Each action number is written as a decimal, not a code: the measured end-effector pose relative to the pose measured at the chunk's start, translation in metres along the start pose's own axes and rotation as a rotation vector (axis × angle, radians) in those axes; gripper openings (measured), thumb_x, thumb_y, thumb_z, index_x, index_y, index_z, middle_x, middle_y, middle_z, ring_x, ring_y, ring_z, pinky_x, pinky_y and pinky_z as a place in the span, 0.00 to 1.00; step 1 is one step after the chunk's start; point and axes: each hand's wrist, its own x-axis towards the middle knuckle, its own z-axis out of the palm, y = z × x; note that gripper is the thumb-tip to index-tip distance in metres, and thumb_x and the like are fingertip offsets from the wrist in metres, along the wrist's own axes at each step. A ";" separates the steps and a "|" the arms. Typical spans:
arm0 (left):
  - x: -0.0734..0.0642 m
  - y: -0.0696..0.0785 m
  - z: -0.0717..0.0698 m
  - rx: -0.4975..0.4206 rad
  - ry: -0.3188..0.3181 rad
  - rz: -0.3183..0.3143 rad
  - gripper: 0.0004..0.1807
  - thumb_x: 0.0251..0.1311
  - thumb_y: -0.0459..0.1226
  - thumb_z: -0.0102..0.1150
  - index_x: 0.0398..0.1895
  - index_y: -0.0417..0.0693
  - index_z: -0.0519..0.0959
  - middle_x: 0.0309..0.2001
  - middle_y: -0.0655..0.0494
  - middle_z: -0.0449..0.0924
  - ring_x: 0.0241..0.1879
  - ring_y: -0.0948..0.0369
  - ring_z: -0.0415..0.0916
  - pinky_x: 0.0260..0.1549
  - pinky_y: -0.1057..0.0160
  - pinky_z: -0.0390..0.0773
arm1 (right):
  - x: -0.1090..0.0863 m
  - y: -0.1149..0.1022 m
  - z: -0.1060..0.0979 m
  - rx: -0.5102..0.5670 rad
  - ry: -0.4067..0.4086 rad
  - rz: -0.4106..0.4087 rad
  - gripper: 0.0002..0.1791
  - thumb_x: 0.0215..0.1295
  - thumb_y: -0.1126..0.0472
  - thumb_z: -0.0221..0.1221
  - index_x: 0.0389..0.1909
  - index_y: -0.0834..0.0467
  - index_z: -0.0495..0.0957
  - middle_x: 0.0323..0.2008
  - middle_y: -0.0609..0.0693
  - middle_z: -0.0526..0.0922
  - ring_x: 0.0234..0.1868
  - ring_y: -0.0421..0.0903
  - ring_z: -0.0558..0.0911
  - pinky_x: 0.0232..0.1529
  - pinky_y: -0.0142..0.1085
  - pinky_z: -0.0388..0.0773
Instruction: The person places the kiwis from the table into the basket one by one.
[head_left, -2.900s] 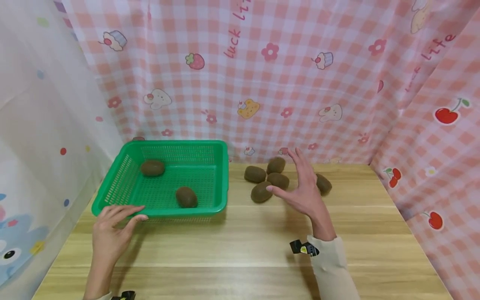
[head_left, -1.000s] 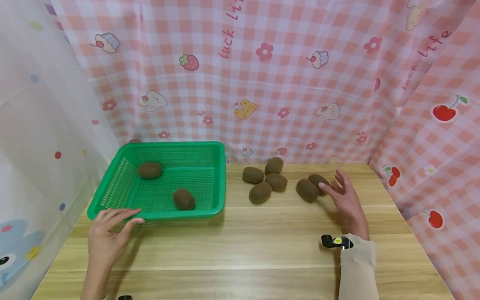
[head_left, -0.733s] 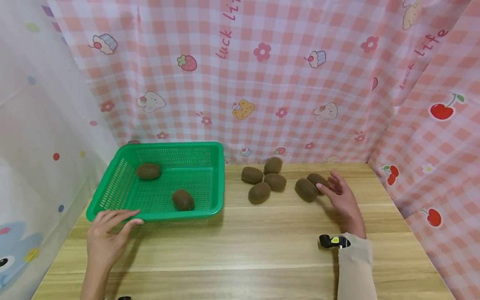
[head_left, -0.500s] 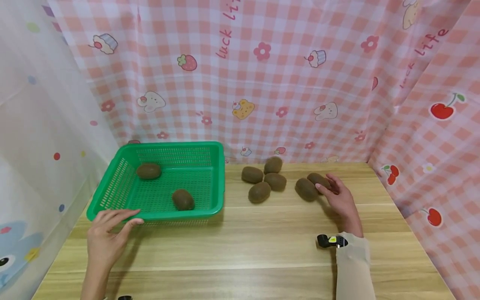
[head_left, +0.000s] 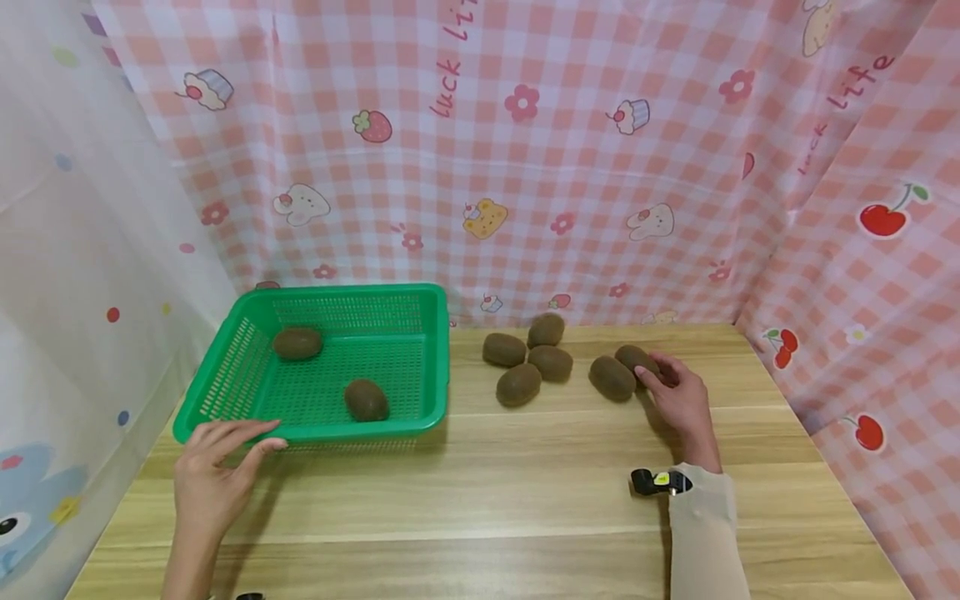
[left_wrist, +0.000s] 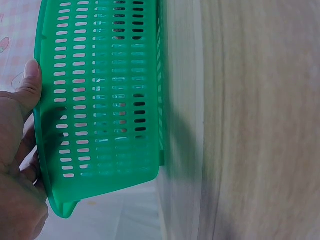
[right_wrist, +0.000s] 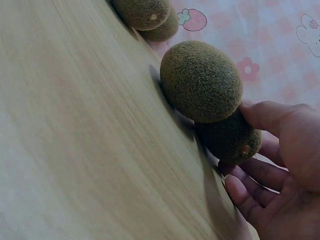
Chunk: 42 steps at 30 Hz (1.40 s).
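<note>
My left hand (head_left: pixel 216 477) grips the near left rim of a green plastic basket (head_left: pixel 352 290); in the left wrist view its thumb (left_wrist: pixel 31 82) lies against the outside, with the other fingers partly hidden behind the rim. Two brown kiwis (head_left: pixel 297 342) lie apart inside the basket. On the right, my right hand (head_left: pixel 681 404) holds a kiwi (head_left: pixel 634 360) between thumb and fingers, low at the table. Another kiwi (right_wrist: pixel 200 82) sits right against the held one and partly covers it in the right wrist view.
Several more kiwis (head_left: pixel 519 385) form a cluster on the wooden table (head_left: pixel 480 508) between the basket and my right hand. A pink checked curtain (head_left: pixel 570 167) hangs behind the table, and a white curtain (head_left: pixel 127 233) hangs at the left.
My right hand has gone from above the cluster to the far right kiwi and closed its fingers on it. A second kiwi now lies beside that one. My left hand stays on the rim.
</note>
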 end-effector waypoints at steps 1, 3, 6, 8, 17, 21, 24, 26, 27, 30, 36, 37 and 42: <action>-0.001 0.000 0.000 0.001 -0.004 -0.007 0.20 0.33 0.26 0.81 0.37 0.44 0.91 0.35 0.37 0.88 0.47 0.78 0.68 0.51 0.79 0.63 | 0.000 0.000 0.000 0.001 0.006 0.004 0.31 0.72 0.44 0.62 0.69 0.57 0.75 0.62 0.61 0.82 0.59 0.48 0.80 0.48 0.19 0.70; -0.001 0.000 -0.001 0.006 -0.025 -0.035 0.20 0.33 0.25 0.81 0.37 0.43 0.91 0.36 0.36 0.88 0.47 0.79 0.67 0.51 0.79 0.62 | 0.000 -0.001 0.000 -0.009 0.026 0.012 0.30 0.72 0.43 0.62 0.68 0.56 0.76 0.61 0.60 0.83 0.54 0.42 0.80 0.47 0.19 0.70; -0.002 -0.001 -0.002 0.012 -0.035 -0.049 0.21 0.33 0.24 0.81 0.37 0.43 0.91 0.36 0.36 0.88 0.47 0.79 0.67 0.51 0.79 0.62 | 0.000 -0.003 0.001 -0.014 0.062 0.024 0.29 0.71 0.43 0.63 0.66 0.55 0.78 0.58 0.58 0.84 0.47 0.34 0.78 0.46 0.20 0.71; -0.002 -0.001 -0.003 0.014 -0.042 -0.056 0.21 0.34 0.24 0.81 0.37 0.43 0.91 0.37 0.36 0.88 0.47 0.80 0.66 0.51 0.79 0.62 | -0.001 -0.003 0.001 -0.006 0.082 0.037 0.29 0.70 0.43 0.63 0.65 0.55 0.79 0.58 0.58 0.84 0.45 0.31 0.76 0.45 0.20 0.71; -0.001 -0.002 0.000 -0.009 0.015 0.003 0.19 0.34 0.29 0.82 0.37 0.44 0.91 0.35 0.39 0.88 0.46 0.76 0.69 0.50 0.79 0.64 | -0.003 -0.009 -0.004 0.085 0.081 0.110 0.32 0.71 0.41 0.62 0.69 0.54 0.75 0.65 0.56 0.80 0.54 0.43 0.80 0.44 0.19 0.73; -0.001 -0.005 0.002 -0.020 0.031 0.024 0.18 0.36 0.31 0.82 0.36 0.45 0.92 0.35 0.41 0.89 0.45 0.73 0.71 0.50 0.78 0.64 | -0.005 -0.012 -0.005 0.200 0.106 0.149 0.31 0.69 0.43 0.65 0.68 0.53 0.76 0.63 0.53 0.79 0.45 0.32 0.80 0.42 0.19 0.77; -0.001 -0.006 0.002 -0.020 0.029 0.029 0.18 0.35 0.31 0.82 0.36 0.44 0.91 0.34 0.41 0.89 0.45 0.72 0.71 0.50 0.78 0.64 | -0.005 -0.014 -0.007 0.285 0.123 0.162 0.30 0.68 0.47 0.67 0.68 0.54 0.77 0.60 0.49 0.80 0.41 0.27 0.80 0.42 0.20 0.79; -0.001 -0.005 0.002 -0.018 0.031 0.030 0.18 0.35 0.31 0.82 0.36 0.44 0.91 0.34 0.41 0.89 0.44 0.71 0.71 0.50 0.78 0.64 | -0.003 -0.015 -0.008 0.323 0.124 0.159 0.30 0.67 0.49 0.68 0.67 0.54 0.77 0.56 0.45 0.81 0.40 0.27 0.81 0.41 0.21 0.81; -0.001 -0.005 0.002 -0.018 0.030 0.030 0.18 0.35 0.31 0.82 0.36 0.44 0.91 0.34 0.41 0.89 0.44 0.71 0.71 0.50 0.78 0.64 | -0.002 -0.016 -0.009 0.328 0.124 0.154 0.30 0.67 0.49 0.68 0.67 0.55 0.77 0.54 0.43 0.81 0.40 0.27 0.82 0.41 0.21 0.81; 0.000 -0.003 0.002 -0.015 0.018 0.029 0.19 0.34 0.30 0.82 0.36 0.44 0.91 0.34 0.41 0.89 0.44 0.72 0.71 0.51 0.78 0.64 | -0.002 -0.017 -0.012 0.367 0.122 0.160 0.30 0.66 0.50 0.69 0.67 0.55 0.77 0.48 0.37 0.81 0.39 0.27 0.82 0.41 0.22 0.82; 0.000 -0.002 0.001 0.006 -0.022 -0.005 0.20 0.33 0.25 0.81 0.37 0.44 0.91 0.36 0.40 0.89 0.46 0.74 0.70 0.51 0.79 0.63 | -0.004 -0.026 -0.015 0.410 0.119 0.172 0.32 0.64 0.51 0.71 0.67 0.54 0.77 0.44 0.32 0.81 0.42 0.28 0.81 0.42 0.21 0.82; 0.000 -0.002 0.000 0.007 -0.029 -0.014 0.20 0.33 0.25 0.81 0.37 0.44 0.91 0.36 0.40 0.89 0.46 0.74 0.69 0.51 0.78 0.63 | -0.004 -0.027 -0.015 0.403 0.124 0.168 0.31 0.64 0.51 0.71 0.67 0.53 0.78 0.43 0.32 0.81 0.42 0.28 0.81 0.42 0.21 0.81; -0.001 -0.003 -0.003 0.012 -0.058 -0.048 0.20 0.35 0.25 0.81 0.38 0.44 0.91 0.37 0.39 0.89 0.47 0.76 0.68 0.52 0.78 0.62 | -0.004 -0.034 -0.012 0.355 0.138 0.132 0.29 0.64 0.49 0.71 0.65 0.52 0.80 0.42 0.30 0.81 0.42 0.28 0.80 0.40 0.17 0.77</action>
